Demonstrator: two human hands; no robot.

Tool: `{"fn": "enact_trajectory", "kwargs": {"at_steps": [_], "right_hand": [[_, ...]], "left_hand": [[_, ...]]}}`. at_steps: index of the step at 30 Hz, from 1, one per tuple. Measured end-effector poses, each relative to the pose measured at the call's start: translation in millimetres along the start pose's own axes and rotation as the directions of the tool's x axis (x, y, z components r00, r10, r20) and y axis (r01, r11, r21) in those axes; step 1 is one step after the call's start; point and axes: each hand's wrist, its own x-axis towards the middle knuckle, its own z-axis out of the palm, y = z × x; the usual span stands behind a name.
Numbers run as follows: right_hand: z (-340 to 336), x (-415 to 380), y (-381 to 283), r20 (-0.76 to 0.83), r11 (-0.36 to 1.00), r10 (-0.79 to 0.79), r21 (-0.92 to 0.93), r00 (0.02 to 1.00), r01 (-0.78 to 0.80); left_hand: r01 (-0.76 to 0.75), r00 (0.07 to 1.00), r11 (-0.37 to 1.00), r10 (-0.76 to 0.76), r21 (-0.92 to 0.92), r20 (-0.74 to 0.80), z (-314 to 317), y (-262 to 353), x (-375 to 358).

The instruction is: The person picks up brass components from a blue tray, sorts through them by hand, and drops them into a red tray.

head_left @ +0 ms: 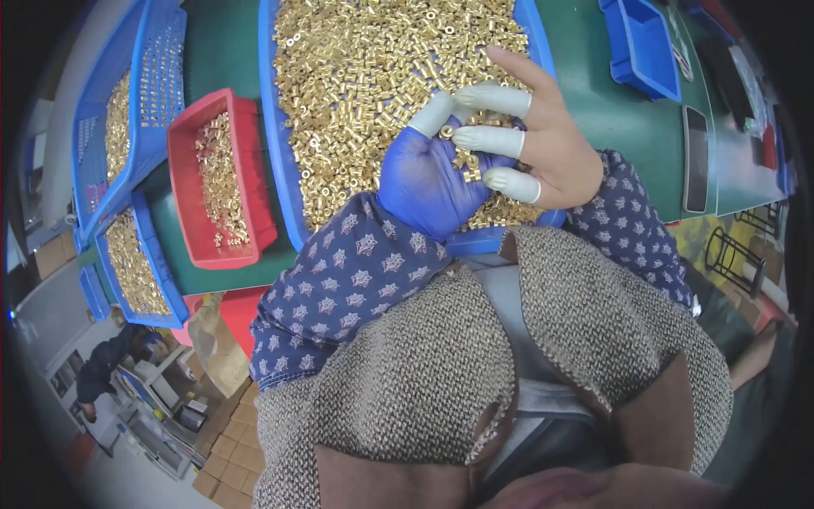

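Right over the big blue tray [269,127], the gloved left hand [437,182] is cupped, half open, with some little brass pieces [466,163] in it; the right hand's [543,140] capped fingers curl loosely just above them.

Blue glove [431,185], whitish finger covers [496,138], navy sleeves [343,276] with pale star-ish flowers, plus a speckled grey-beige vest [398,365], pretty comfy look.

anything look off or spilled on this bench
No spill or damage stands out. Oddest is the mismatch: the left hand wears a blue glove, the right hand just some white finger covers. The blue basket looks tilted, possibly lens distortion.
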Motion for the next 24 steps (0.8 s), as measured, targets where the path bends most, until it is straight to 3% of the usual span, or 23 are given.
{"fn": "enact_trajectory", "kwargs": {"at_steps": [2,5,8,12,14,17,23,24], "right_hand": [[-1,0,-1,0.030,1.000,0.011,-0.002,0.999,-0.011],[-4,1,0,-0.058,0.998,-0.004,0.068,0.998,0.008],[-9,-1,1,-0.160,0.997,-0.033,0.065,0.987,0.044],[-5,1,0,-0.152,0.991,-0.086,0.090,0.985,0.100],[-3,-1,1,-0.161,0.993,-0.072,0.083,0.984,0.087],[-3,-1,-1,-0.148,0.993,-0.062,0.090,0.987,0.075],[-2,-1,1,-0.166,0.992,-0.037,0.114,0.985,0.057],[-3,-2,1,-0.173,0.992,-0.033,0.116,0.984,0.053]], "left_hand": [[0.070,0.998,0.986,-0.067,-0.151,0.021,-1,0,3],[-0.005,0.998,1.000,0.007,-0.022,0.058,5,0,-4],[-0.114,0.993,0.992,0.115,0.056,-0.010,13,-5,-2],[0.047,0.962,0.998,-0.034,-0.041,0.270,-12,0,7],[0.175,0.897,0.970,-0.085,-0.170,0.434,-23,-3,17],[0.292,0.881,0.885,-0.102,-0.363,0.462,-9,-20,25],[-0.005,1.000,0.986,0.010,-0.167,0.030,11,-12,2],[-0.002,0.999,0.988,0.008,-0.151,0.039,8,-9,1]]}}
